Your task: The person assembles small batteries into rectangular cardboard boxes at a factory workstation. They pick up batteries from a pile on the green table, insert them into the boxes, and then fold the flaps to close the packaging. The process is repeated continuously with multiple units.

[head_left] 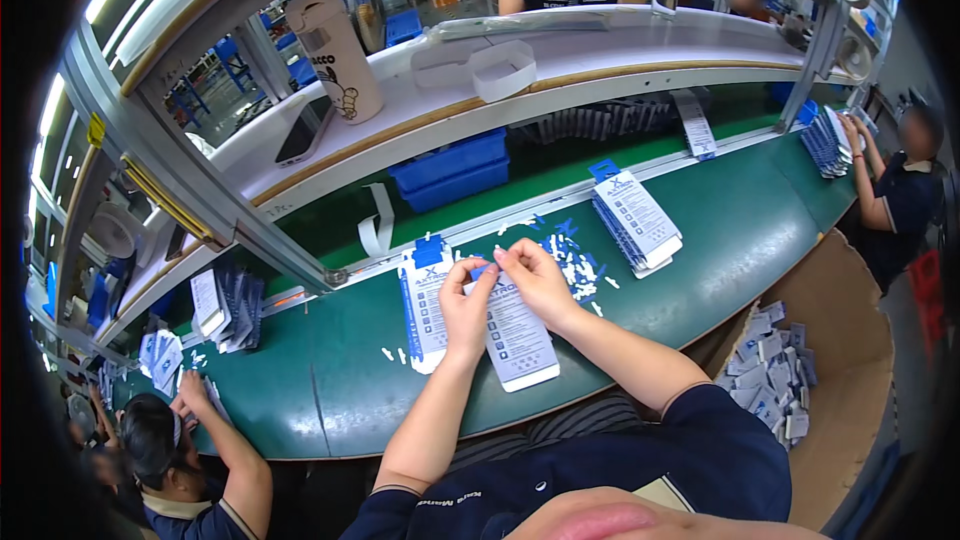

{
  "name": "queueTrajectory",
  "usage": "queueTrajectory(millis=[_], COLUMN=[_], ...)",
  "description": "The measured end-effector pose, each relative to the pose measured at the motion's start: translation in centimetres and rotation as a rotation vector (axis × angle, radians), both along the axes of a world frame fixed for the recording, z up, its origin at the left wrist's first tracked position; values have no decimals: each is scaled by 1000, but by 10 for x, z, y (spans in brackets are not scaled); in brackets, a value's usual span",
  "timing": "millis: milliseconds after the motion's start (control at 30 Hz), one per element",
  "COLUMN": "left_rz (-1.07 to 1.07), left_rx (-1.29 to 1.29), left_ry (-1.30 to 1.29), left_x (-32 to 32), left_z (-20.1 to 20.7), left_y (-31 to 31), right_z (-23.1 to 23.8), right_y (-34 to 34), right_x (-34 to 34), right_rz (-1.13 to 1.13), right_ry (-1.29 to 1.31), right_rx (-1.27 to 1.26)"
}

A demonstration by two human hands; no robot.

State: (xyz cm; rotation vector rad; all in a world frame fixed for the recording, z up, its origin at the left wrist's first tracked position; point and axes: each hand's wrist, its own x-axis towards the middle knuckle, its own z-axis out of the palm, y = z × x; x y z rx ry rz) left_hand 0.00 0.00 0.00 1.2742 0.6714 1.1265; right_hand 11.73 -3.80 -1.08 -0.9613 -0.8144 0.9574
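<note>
A flat white-and-blue packaging box (520, 345) lies tilted in front of me at the bench's near edge. My left hand (466, 310) pinches its top end from the left, and my right hand (537, 285) grips the same end from the right. The fingertips meet around the top flap, whose details are partly hidden by them. Just left of my left hand lies a stack of similar boxes (430, 315) with blue tabs at the far end. Small white and blue scraps (577, 270) are scattered beyond and right of my right hand.
Another box stack (640, 220) lies to the right on the green bench (350, 380). A large carton (850, 380) holds many small boxes at lower right. Behind are a blue bin (450, 170) and a shelf (400, 130) bearing a bottle (345, 70). Co-workers sit at both sides.
</note>
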Motion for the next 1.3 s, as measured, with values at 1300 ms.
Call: queueTrajectory(millis=[1300], left_rz=[299], left_rx=[357], left_ry=[1496], left_x=[-34], left_z=[23], left_y=[19], right_z=[50], right_y=[-72], right_x=[152], right_rz=[-694], right_ry=[-1096], right_rx=[-915])
